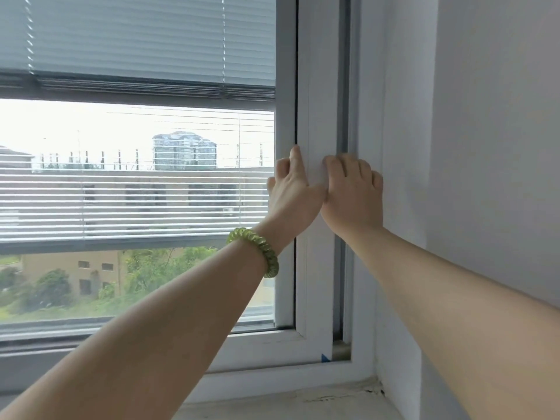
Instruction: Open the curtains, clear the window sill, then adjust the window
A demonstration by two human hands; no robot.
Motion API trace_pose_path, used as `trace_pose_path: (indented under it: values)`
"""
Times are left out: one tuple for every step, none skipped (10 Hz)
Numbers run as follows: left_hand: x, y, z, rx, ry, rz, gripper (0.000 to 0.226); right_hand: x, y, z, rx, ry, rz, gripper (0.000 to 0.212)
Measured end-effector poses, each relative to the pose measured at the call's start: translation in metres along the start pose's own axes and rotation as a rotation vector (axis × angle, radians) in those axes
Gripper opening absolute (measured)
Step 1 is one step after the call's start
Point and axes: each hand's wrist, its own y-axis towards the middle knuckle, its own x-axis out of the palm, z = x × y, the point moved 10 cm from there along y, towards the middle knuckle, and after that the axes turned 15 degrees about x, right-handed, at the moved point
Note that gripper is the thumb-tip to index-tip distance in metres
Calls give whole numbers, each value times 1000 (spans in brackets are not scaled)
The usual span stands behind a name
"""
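Both my hands rest on the white upright stile of the sliding window sash point(321, 101), at mid height. My left hand point(292, 197) lies against the stile's left side, index finger pointing up along the dark seal, a green coil band on the wrist. My right hand point(353, 195) hooks its fingers around the stile's right edge, where a narrow gap point(344, 268) separates sash and outer frame. Grey slatted blinds point(136, 40) hang in the glass, raised partway. The pale window sill point(288, 401) lies below.
A white wall point(491, 147) stands close on the right, forming the window reveal. A bit of blue tape point(325, 357) sticks at the sash's bottom right corner. Cracked dark sealant runs along the sill's back corner point(374, 389). Buildings and trees show outside.
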Motion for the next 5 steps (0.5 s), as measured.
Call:
trace_pose_path:
  values:
    - [0,0,-2,2,-15,-19,85,2,-2,1,11,-7,-20,46]
    - [-3,0,-3,-5,-23,-40,86,3,-6,-2,30,32,-61,46]
    - [-4,-1,-2,-14,-31,-93,87,0,-13,-10,5,68,-67,46]
    - [-8,-10,3,-10,-100,-131,85,0,-19,-18,-15,111,-74,48]
    - [-14,-23,10,12,-68,-56,81,3,-26,-17,-2,174,-105,48]
